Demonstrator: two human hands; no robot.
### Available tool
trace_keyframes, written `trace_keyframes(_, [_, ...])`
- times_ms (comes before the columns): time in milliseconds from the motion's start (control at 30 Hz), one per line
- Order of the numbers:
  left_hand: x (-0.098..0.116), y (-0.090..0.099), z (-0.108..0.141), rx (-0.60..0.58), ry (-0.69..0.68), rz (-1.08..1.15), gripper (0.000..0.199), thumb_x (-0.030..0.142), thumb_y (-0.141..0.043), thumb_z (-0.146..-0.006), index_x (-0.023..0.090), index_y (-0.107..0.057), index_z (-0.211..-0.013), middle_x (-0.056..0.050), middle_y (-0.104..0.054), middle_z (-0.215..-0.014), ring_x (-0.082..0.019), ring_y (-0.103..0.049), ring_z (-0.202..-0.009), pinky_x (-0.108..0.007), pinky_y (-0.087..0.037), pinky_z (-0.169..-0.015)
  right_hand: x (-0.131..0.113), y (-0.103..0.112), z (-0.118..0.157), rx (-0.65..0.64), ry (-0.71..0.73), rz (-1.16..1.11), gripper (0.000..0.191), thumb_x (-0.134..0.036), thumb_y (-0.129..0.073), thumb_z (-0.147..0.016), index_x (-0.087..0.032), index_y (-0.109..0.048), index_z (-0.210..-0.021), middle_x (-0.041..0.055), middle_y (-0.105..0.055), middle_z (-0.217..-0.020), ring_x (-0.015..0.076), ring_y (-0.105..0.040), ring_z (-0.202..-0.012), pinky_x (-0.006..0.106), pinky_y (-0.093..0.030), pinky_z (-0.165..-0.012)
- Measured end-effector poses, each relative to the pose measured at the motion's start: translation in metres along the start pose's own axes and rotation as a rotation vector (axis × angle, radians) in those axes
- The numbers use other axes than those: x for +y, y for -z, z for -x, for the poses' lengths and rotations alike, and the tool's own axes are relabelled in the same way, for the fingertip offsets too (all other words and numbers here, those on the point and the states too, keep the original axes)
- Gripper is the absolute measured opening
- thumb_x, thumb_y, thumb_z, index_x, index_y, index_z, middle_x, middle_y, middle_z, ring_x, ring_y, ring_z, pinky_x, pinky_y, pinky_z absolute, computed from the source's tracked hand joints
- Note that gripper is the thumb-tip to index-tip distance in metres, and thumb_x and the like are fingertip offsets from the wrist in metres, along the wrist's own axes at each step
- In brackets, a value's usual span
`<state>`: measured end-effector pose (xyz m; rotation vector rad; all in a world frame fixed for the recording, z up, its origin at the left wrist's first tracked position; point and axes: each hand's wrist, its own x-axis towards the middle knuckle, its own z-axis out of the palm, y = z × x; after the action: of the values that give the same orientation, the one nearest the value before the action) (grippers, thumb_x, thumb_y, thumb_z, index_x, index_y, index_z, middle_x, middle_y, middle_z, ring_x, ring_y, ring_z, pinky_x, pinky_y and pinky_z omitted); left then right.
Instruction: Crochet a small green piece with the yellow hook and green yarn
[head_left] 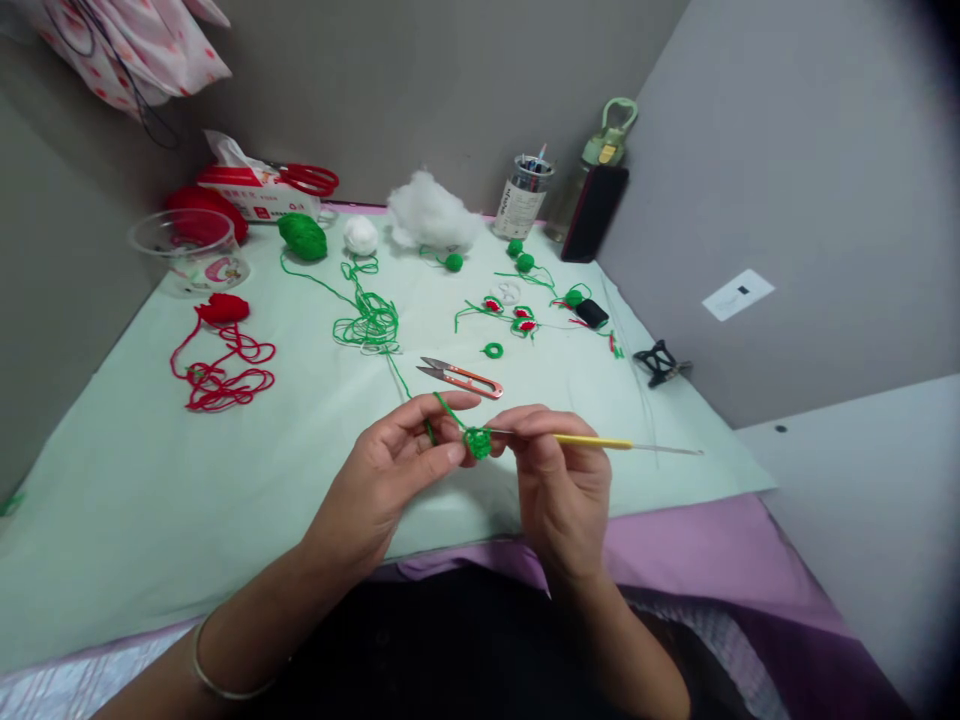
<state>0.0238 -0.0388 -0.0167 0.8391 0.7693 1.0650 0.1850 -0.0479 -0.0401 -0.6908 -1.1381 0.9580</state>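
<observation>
Pinching the green crochet piece [478, 443] at the near side, the left hand [394, 462] should hold yarn [449, 409] taut while the right hand [564, 485] grasps the yellow hook [596, 441].

Cloth-covered bench [247, 480], pale green. Back L: tissue box [247, 195], clear tub [214, 268]; red yarn [225, 310] nr tub, strands loose. Back ctr: green ball [303, 236], wht ball [361, 235], fluffy stuffing [431, 212]. Back R: pen pot [519, 205], bottle [606, 150], blk phone [595, 213] propped up. Mid: tangled green yarn [371, 322], snips [472, 381] w/ blades apart, sm. green ring [499, 350], red/wht/green pcs [524, 326], mini green balls [525, 262].
</observation>
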Motion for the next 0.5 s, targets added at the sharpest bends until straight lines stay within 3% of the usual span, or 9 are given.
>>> trace_keyframes(133, [0.003,-0.002,-0.001,-0.016,0.018,0.028,0.025,0.03,-0.076,-0.088,0.024,-0.078,-0.112,-0.003,-0.07,-0.093,-0.015,-0.065,-0.088,-0.027,-0.05,-0.086,-0.001,-0.001,0.0,-0.01,0.024,0.036,0.015,-0.024,-0.06,-0.1,-0.025,-0.075,-0.099,0.0033,-0.074,-0.096,0.0162,-0.067,-0.082,0.033,-0.055,-0.075])
trace_keyframes(333, [-0.006,-0.006,-0.004,0.031,0.014,0.051,0.036,0.021,-0.085,-0.078,0.03,-0.079,-0.112,0.003,-0.063,-0.079,-0.009,-0.061,-0.079,-0.019,-0.048,-0.081,0.001,-0.003,0.0,-0.007,0.102,0.1,0.018,-0.018,-0.059,-0.1,-0.025,-0.076,-0.1,0.0029,-0.074,-0.092,0.0171,-0.067,-0.087,0.033,-0.054,-0.075])
trace_keyframes(500, [-0.013,-0.009,-0.002,0.087,0.045,0.109,0.042,0.022,-0.086,-0.078,0.031,-0.077,-0.118,0.005,-0.06,-0.076,-0.006,-0.057,-0.078,-0.016,-0.046,-0.082,0.003,-0.004,0.0,0.003,0.161,0.243,0.021,-0.015,-0.058,-0.099,-0.024,-0.077,-0.102,0.0036,-0.076,-0.098,0.0178,-0.07,-0.098,0.034,-0.056,-0.087])
